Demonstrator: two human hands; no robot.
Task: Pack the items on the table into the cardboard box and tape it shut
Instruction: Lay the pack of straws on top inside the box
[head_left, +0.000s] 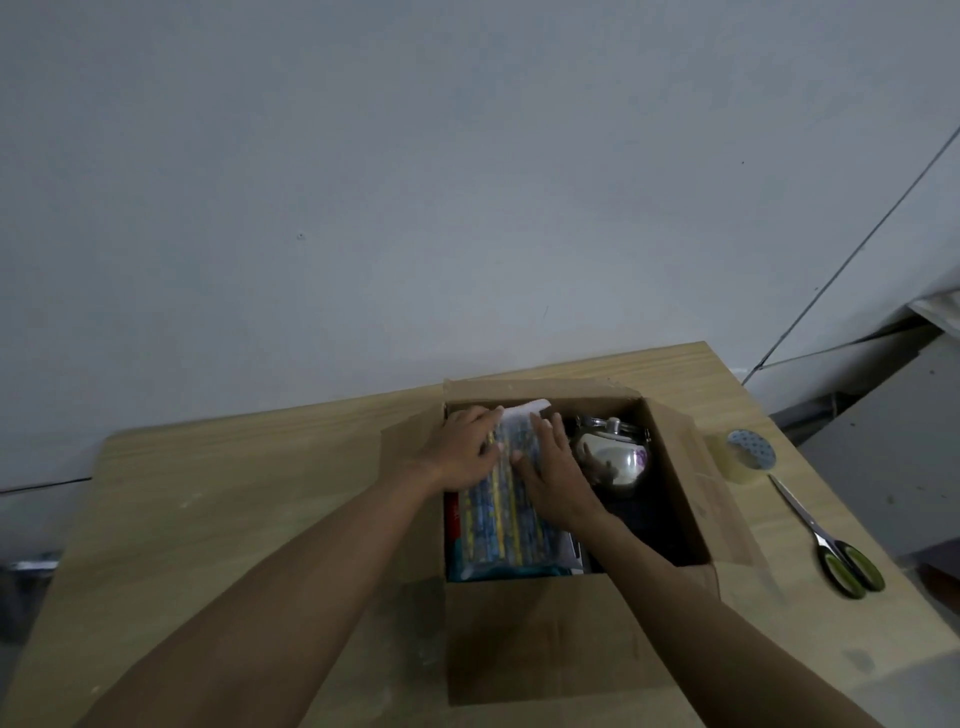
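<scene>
1. The open cardboard box (675, 483) sits on the wooden table (208, 519) with its flaps folded outward, which leaves the mouth clear for both arms to reach in.
2. The left hand (467, 452) and right hand (553, 467) lie on top of a clear packet of blue-and-yellow sticks (498, 525), one along each long side. This looks like pressing it down and squaring it into the box's left half.
3. The fingers of both hands are nearly straight and spread flat on the wrapper, pressing rather than pinching. I cannot tell whether either thumb tucks under an edge.
4. The packet lies flat, its long axis running from the near wall to the far wall. Its white header end points away from the person.
5. The packet rests on other flat goods. A red edge (452, 514) and a teal one (498, 571) show beneath it, so the flat things are probably being stacked together.
6. A shiny steel kettle (613, 460) stands upright in the right half, just beside the right hand. The bulky piece seems to get its own space.
7. A roll of clear tape (750, 457) and the scissors (831, 545) wait on the table right of the box, seemingly for sealing it.
</scene>
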